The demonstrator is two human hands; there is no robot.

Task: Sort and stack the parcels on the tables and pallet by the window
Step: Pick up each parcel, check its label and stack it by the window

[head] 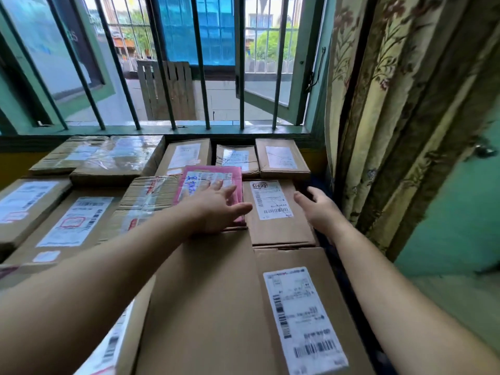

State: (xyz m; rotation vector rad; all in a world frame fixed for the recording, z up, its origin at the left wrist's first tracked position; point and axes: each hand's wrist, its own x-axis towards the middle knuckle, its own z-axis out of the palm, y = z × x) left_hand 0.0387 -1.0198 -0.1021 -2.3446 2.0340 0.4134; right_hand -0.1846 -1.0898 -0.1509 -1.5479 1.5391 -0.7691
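The left hand [216,209] lies flat with straight fingers on the pink parcel [211,185], thumb reaching right toward the brown labelled box [276,212] just beside it. That box sits between both hands, its long axis running away toward the barred window [189,63]. The right hand [319,209] hovers open at the box's right edge, holding nothing. Both hands look equally near, so a two-handed lift seems likely.

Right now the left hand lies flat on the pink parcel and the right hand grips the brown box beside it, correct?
Not quite. In the head view the right hand hovers open beside the brown box, gripping nothing. The left hand does lie flat on the pink parcel.
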